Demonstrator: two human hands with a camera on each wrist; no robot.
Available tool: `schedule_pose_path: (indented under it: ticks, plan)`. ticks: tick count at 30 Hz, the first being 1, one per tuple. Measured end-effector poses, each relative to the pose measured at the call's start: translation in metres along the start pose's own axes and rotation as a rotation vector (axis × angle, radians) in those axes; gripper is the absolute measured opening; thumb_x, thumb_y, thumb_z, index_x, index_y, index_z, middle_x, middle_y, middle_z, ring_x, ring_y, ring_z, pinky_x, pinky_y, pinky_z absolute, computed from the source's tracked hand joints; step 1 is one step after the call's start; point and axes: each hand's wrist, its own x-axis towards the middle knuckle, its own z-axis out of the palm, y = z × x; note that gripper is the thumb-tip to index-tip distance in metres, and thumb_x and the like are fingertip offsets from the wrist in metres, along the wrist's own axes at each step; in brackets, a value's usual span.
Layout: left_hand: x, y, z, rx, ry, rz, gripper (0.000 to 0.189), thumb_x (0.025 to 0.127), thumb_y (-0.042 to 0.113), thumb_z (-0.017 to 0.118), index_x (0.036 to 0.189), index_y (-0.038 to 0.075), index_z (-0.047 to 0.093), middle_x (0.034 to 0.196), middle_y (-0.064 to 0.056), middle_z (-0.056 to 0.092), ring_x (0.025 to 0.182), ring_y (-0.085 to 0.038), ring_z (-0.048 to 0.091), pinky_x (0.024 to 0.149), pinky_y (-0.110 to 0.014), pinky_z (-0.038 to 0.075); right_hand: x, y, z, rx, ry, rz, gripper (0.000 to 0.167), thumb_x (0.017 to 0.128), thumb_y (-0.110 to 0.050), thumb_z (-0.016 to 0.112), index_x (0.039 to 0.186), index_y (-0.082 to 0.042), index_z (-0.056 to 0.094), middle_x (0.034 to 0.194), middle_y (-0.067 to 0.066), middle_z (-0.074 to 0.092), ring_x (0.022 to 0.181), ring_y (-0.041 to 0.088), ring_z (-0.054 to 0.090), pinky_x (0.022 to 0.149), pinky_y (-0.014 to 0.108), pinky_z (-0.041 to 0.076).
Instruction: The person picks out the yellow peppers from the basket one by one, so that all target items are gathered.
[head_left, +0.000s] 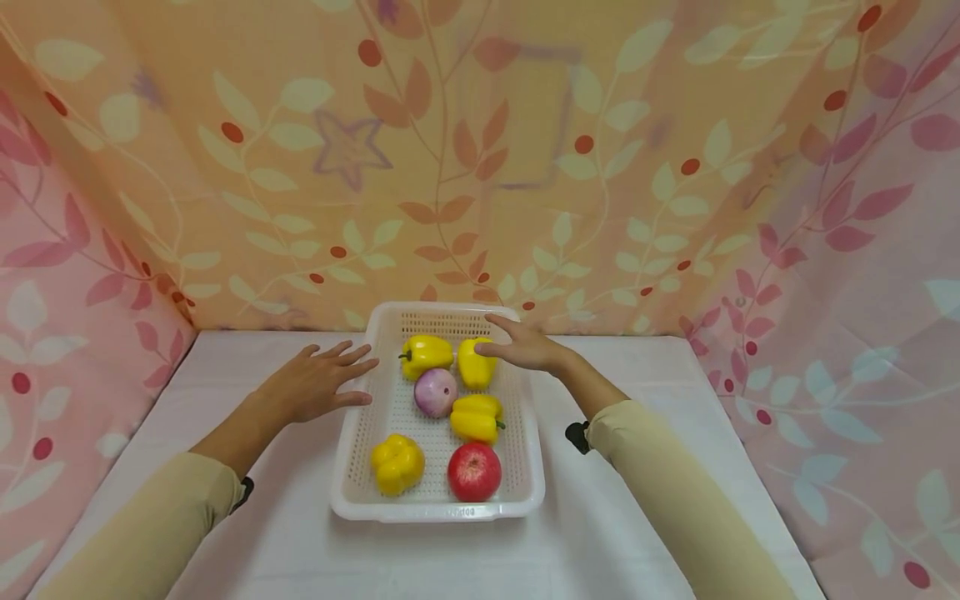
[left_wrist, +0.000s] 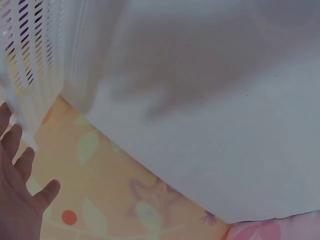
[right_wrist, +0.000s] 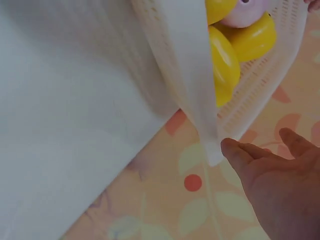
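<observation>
Basket (head_left: 438, 510) holds four peppers (head_left: 397, 464), one onion (head_left: 435, 393), one apple (head_left: 474, 472).

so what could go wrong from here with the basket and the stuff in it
The red apple and purple onion are round and loose, so they might roll if the white basket tilts.

The right hand overlaps the far-right yellow pepper in the head view; coming down there, it could nudge it.

The basket's far end is near the patterned cloth, and might catch it.
</observation>
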Motion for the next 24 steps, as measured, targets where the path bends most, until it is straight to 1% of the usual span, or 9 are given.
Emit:
schedule_pose_path:
  ticks: [3,6,8,11,16,19,24]
  plan:
    - [-0.001,0.001,-0.001,-0.004,-0.005,-0.001,0.067,0.097,0.057,0.053,0.149,0.015,0.048,0.155,-0.013,0.041,0.142,-0.041,0.035,0.106,-0.069,0.029,0.005,-0.001,0.005,0.105,-0.018,0.059,0.082,0.095,-0.053,0.055,0.161,-0.020,0.019,0.166,0.010,0.016,0.150,0.036,0.017,0.116,0.063,0.018]
    - [0.000,0.001,-0.002,-0.013,-0.012,-0.006,0.067,0.097,0.057,0.052,0.149,0.016,0.047,0.155,-0.013,0.041,0.143,-0.041,0.034,0.107,-0.070,0.029,0.010,-0.002,0.010,0.234,-0.023,0.087,0.081,0.096,-0.051,0.055,0.161,-0.020,0.016,0.166,0.009,0.013,0.150,0.036,0.015,0.116,0.063,0.015]
    - [0.000,0.001,-0.002,-0.014,-0.015,-0.005,0.067,0.097,0.057,0.052,0.150,0.016,0.047,0.156,-0.013,0.040,0.143,-0.041,0.034,0.107,-0.070,0.028,0.013,-0.002,0.015,0.317,-0.019,0.107,0.081,0.097,-0.048,0.055,0.161,-0.020,0.014,0.167,0.009,0.011,0.150,0.036,0.015,0.117,0.063,0.016]
    - [0.000,0.000,-0.002,-0.016,-0.025,-0.005,0.067,0.098,0.056,0.051,0.150,0.016,0.046,0.156,-0.013,0.039,0.143,-0.041,0.033,0.107,-0.070,0.029,0.019,-0.002,0.023,0.405,-0.007,0.147,0.082,0.099,-0.050,0.052,0.162,-0.019,0.009,0.167,0.009,0.008,0.150,0.037,0.016,0.115,0.063,0.020]
    - [-0.001,0.002,-0.003,-0.026,-0.026,-0.005,0.065,0.098,0.054,0.052,0.151,0.016,0.045,0.156,-0.013,0.039,0.142,-0.042,0.035,0.106,-0.070,0.030,0.026,-0.001,0.035,0.479,0.012,0.212,0.082,0.099,-0.057,0.045,0.162,-0.021,0.005,0.168,0.008,0.004,0.150,0.039,0.012,0.109,0.072,0.022]
    - [-0.001,0.003,-0.003,-0.031,-0.025,-0.008,0.065,0.098,0.055,0.052,0.151,0.017,0.045,0.156,-0.013,0.039,0.142,-0.042,0.036,0.105,-0.070,0.031,0.030,-0.002,0.038,0.501,0.040,0.234,0.083,0.099,-0.057,0.046,0.162,-0.020,0.006,0.167,0.009,0.006,0.150,0.040,0.012,0.105,0.076,0.023]
    - [-0.001,0.002,-0.002,-0.033,-0.022,-0.005,0.066,0.098,0.056,0.051,0.150,0.016,0.046,0.156,-0.012,0.039,0.141,-0.042,0.037,0.104,-0.069,0.032,0.036,-0.001,0.039,0.555,0.067,0.259,0.082,0.099,-0.055,0.048,0.162,-0.020,0.007,0.167,0.011,0.008,0.150,0.043,0.011,0.101,0.080,0.023]
